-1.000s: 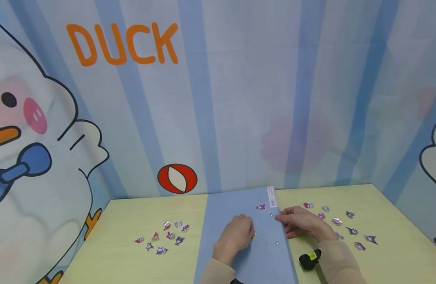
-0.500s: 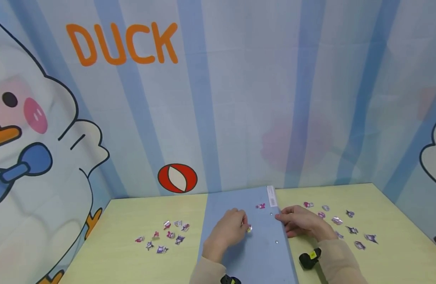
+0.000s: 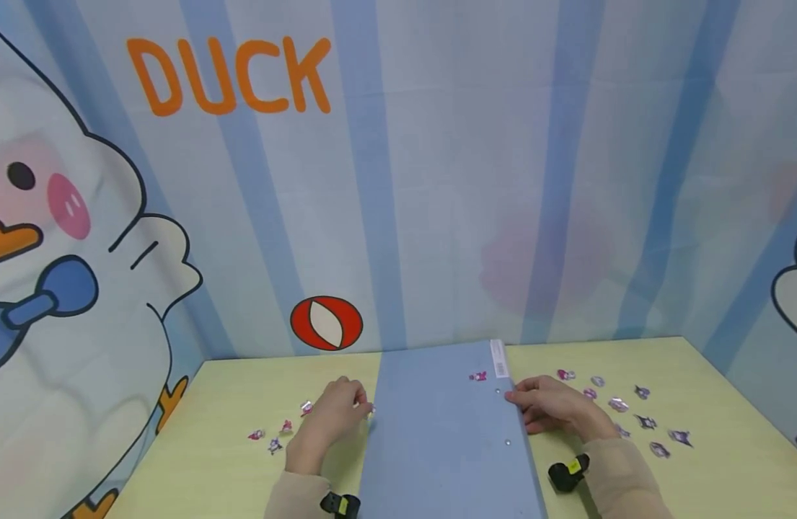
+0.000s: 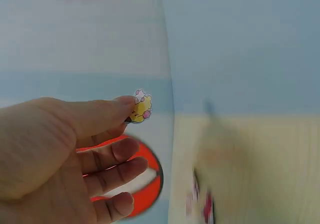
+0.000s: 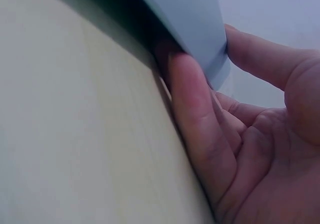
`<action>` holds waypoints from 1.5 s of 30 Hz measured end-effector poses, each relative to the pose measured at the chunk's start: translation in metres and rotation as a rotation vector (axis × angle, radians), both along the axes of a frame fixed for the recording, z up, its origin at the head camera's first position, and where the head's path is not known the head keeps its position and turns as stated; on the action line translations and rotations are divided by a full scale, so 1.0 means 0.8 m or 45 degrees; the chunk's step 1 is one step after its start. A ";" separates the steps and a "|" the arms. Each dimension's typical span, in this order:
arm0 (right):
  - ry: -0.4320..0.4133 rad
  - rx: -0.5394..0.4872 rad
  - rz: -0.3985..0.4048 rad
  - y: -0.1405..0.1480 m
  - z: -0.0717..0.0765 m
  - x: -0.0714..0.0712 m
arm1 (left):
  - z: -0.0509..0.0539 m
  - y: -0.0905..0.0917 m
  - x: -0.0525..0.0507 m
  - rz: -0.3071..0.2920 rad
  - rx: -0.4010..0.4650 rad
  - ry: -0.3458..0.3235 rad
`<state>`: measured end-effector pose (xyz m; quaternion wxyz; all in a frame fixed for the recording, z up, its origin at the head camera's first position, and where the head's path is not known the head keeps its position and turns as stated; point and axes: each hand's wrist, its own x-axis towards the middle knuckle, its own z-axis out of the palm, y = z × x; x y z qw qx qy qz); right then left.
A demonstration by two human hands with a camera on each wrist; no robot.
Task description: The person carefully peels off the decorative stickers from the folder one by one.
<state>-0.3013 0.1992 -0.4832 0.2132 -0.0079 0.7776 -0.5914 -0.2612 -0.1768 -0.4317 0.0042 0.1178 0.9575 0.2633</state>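
Between thumb and forefinger, my left hand [image 3: 329, 418] pinches a small yellow cartoon sticker [image 4: 143, 108]. That hand is over the table just left of the blue folder [image 3: 446, 440], and its other fingers curl loosely in the left wrist view. At the folder's right edge, my right hand [image 3: 557, 407] holds on, thumb on top and fingers underneath; in the right wrist view that edge is lifted slightly off the table. One pink sticker [image 3: 478, 376] lies on the folder near its top right. A white barcode label [image 3: 498, 358] marks the folder's top corner.
Several loose stickers [image 3: 286, 427] lie on the pale yellow table [image 3: 197, 447] at left, partly hidden by my left hand. More stickers [image 3: 619, 404] are spread beyond my right hand. A cloth backdrop [image 3: 437, 180] hangs behind the table.
My left hand has moved left from the folder's middle to its left edge, carrying the yellow sticker with it. My right hand has stayed at the folder's right edge.
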 end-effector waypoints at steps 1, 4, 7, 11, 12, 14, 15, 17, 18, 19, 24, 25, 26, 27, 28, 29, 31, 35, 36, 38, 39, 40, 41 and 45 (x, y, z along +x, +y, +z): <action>-0.001 -0.002 0.001 0.001 0.000 0.000 | -0.001 -0.013 -0.002 0.020 -0.009 0.005; 0.003 -0.003 0.008 0.001 0.002 0.000 | -0.004 -0.049 -0.005 0.113 -0.020 -0.004; 0.004 0.005 0.010 0.002 0.003 0.000 | -0.008 -0.081 -0.007 0.182 -0.021 -0.017; 0.000 -0.005 0.015 0.001 0.005 0.001 | -0.012 -0.116 -0.008 0.240 -0.020 -0.030; 0.000 -0.010 0.023 0.001 0.006 0.002 | -0.013 -0.123 -0.008 0.255 -0.017 -0.046; -0.003 -0.018 0.024 0.000 0.007 0.002 | -0.014 -0.136 -0.010 0.272 -0.029 -0.054; -0.002 -0.021 0.024 0.000 0.007 0.003 | -0.015 -0.143 -0.011 0.275 -0.037 -0.053; -0.004 -0.025 0.023 0.000 0.006 0.004 | -0.016 -0.154 -0.012 0.281 -0.054 -0.053; -0.005 -0.027 0.022 -0.001 0.006 0.004 | -0.017 -0.159 -0.013 0.283 -0.062 -0.051; -0.007 -0.030 0.017 -0.001 0.005 0.005 | -0.018 -0.163 -0.013 0.285 -0.067 -0.052; -0.003 -0.038 0.022 -0.001 0.002 0.004 | -0.024 -0.179 -0.014 0.347 -0.092 -0.119; 0.001 -0.038 0.022 -0.001 0.002 0.004 | -0.024 -0.180 -0.013 0.358 -0.101 -0.127; 0.004 -0.035 0.021 -0.001 0.002 0.004 | -0.024 -0.181 -0.013 0.368 -0.115 -0.134; 0.009 -0.033 0.020 -0.001 0.002 0.003 | -0.024 -0.181 -0.013 0.375 -0.127 -0.134; 0.008 -0.030 0.018 -0.001 0.002 0.003 | -0.023 -0.180 -0.012 0.381 -0.139 -0.135; 0.007 -0.025 0.014 0.000 0.003 0.003 | -0.023 -0.180 -0.012 0.383 -0.155 -0.133; 0.005 -0.017 0.010 0.000 0.004 0.003 | -0.022 -0.178 -0.012 0.386 -0.188 -0.125; -0.003 -0.008 0.003 0.001 0.004 -0.001 | -0.021 -0.176 -0.013 0.417 -0.249 -0.104; -0.004 -0.009 0.000 0.001 0.004 -0.002 | -0.021 -0.176 -0.013 0.426 -0.265 -0.096; -0.006 -0.001 -0.004 0.001 0.005 -0.003 | -0.022 -0.176 -0.013 0.448 -0.282 -0.090; -0.007 0.002 -0.008 0.001 0.005 -0.004 | -0.022 -0.175 -0.013 0.457 -0.292 -0.083; -0.008 0.006 -0.012 0.001 0.005 -0.005 | -0.021 -0.175 -0.013 0.464 -0.305 -0.074; -0.007 0.009 -0.013 0.001 0.005 -0.005 | -0.020 -0.174 -0.013 0.466 -0.316 -0.067; -0.011 0.020 -0.020 0.001 0.004 -0.008 | -0.013 -0.164 -0.012 0.443 -0.338 -0.029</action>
